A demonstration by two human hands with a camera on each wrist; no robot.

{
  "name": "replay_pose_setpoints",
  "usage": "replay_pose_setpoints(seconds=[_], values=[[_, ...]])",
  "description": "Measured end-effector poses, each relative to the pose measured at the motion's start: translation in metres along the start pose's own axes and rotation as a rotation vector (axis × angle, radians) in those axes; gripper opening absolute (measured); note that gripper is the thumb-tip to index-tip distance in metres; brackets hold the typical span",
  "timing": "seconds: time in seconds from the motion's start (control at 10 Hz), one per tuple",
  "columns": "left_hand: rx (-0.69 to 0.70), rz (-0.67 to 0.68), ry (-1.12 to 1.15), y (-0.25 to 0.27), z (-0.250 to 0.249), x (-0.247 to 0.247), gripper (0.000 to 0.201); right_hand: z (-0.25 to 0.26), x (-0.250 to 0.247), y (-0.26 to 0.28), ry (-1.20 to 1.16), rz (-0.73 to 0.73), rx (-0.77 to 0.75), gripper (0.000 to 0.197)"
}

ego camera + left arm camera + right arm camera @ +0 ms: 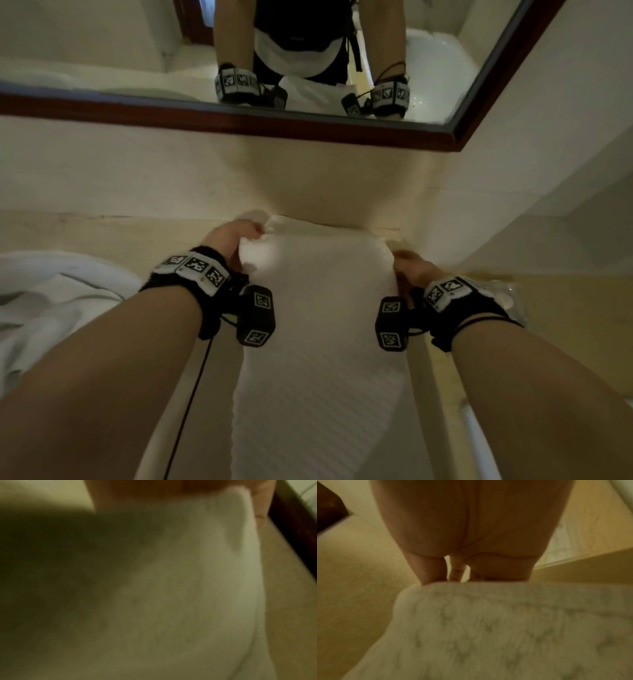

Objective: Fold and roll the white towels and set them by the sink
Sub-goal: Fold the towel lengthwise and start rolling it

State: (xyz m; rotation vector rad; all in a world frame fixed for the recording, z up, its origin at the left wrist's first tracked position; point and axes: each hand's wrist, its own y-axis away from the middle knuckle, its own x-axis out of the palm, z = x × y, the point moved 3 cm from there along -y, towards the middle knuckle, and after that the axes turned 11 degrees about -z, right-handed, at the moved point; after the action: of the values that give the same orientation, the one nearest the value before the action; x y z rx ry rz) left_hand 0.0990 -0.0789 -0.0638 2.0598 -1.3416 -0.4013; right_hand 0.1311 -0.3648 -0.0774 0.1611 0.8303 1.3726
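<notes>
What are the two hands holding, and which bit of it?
Both hold the white towel at its far end: the left hand grips the far left corner, the right hand grips the far right edge. The rest lies along the counter.

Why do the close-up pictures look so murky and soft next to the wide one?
Head view: dim warm light, edges bent by the wide lens, the towel and both hands slightly smeared. Left wrist view: blurred, a dark shadow covering its left half. Right wrist view: the right hand too near to focus, the towel's weave fuzzy.
</notes>
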Motion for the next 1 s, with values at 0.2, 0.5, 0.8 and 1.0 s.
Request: replay_pose_setpoints(seconds=[0.2,0.5,0.8,1.0], values=[[0.21,-0.191,-0.029,-0.004,-0.012,-0.014,0.026,0.007,0.009,-0.005,-0.149,0.008,-0.087,0.032],[-0.107,-0.094,-0.761,-0.016,0.012,-0.022,0.053,0.002,0.033,-0.013,0.193,-0.01,0.024,0.06],[0.176,0.041,-0.328,-0.018,0.012,-0.024,0.067,-0.011,0.01,-0.008,-0.008,0.028,0.122,0.032],[0.437,0.019,-0.52,-0.001,0.008,-0.022,0.033,-0.008,0.008,0.016,-0.078,0.082,0.154,0.032]])
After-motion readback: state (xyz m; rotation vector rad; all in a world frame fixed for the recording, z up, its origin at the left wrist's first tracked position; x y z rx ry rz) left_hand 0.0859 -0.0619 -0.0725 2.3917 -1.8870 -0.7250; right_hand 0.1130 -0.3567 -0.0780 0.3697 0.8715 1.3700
